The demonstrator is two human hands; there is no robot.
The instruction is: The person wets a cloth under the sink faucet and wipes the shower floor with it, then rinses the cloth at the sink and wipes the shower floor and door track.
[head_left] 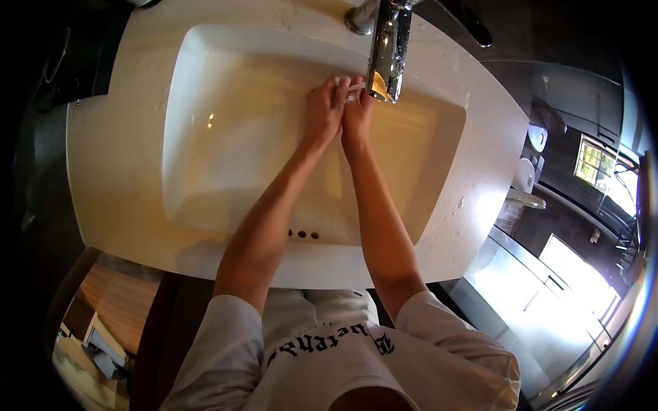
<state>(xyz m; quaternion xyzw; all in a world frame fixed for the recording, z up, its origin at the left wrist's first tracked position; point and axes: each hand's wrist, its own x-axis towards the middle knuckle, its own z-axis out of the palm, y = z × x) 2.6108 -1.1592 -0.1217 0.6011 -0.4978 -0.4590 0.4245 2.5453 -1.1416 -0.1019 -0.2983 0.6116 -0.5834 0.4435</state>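
Observation:
Both hands are close together over the basin of a white sink (175,137), just left of the end of a chrome faucet (389,55). My left hand (325,109) has its fingers bent inward, touching my right hand. My right hand (357,115) is curled beside it, its fingertips partly hidden behind the spout. Between the fingers shows a narrow white strip (356,87); whether it is an object, foam or running water is unclear. White patches like lather lie on the fingertips.
The pale countertop (116,171) surrounds the basin, with water drops on its right side. Several overflow holes (301,234) sit in the near basin wall. A black object (86,58) stands at the far left edge. Glossy cabinets (541,288) are at the right.

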